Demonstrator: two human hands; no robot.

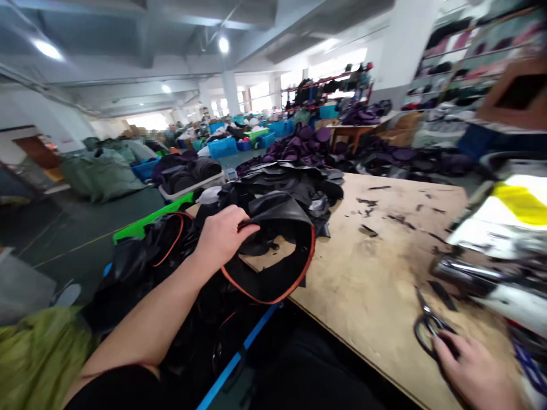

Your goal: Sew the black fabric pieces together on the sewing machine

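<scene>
1. Gripped in the curled fingers and thumb of the left hand [222,239], a black material piece with orange edging [273,267] is held firmly by its upper edge. The right hand [474,373] is partly curled over black-handled scissors [431,333], but whether they are gripped or merely touched cannot be told.
2. The black material piece is raised over the near edge of a plywood table [384,273], beside a heap of black offcuts [286,182]. Its lower part hangs in front of a dark pile of similar material [213,324].
3. Small black scraps [367,202] are scattered across the scuffed plywood table. A chrome cylinder [465,276] is seen at its right edge. Beyond, a wide factory floor is spanned by white columns [231,91] and lit by ceiling lamps [223,45].
4. Dark rolled material is held in a white tray [188,179], and a bright green crate [149,225] is seen beside it. Blue crates [222,148] are ranged farther back, near a mound of purple pieces [303,145]. Bulging green sacks [100,173] are heaped at the left.
5. The left forearm is extended diagonally from the lower left, with the wrist slightly bent. The right hand is kept low at the lower right, over the table.
</scene>
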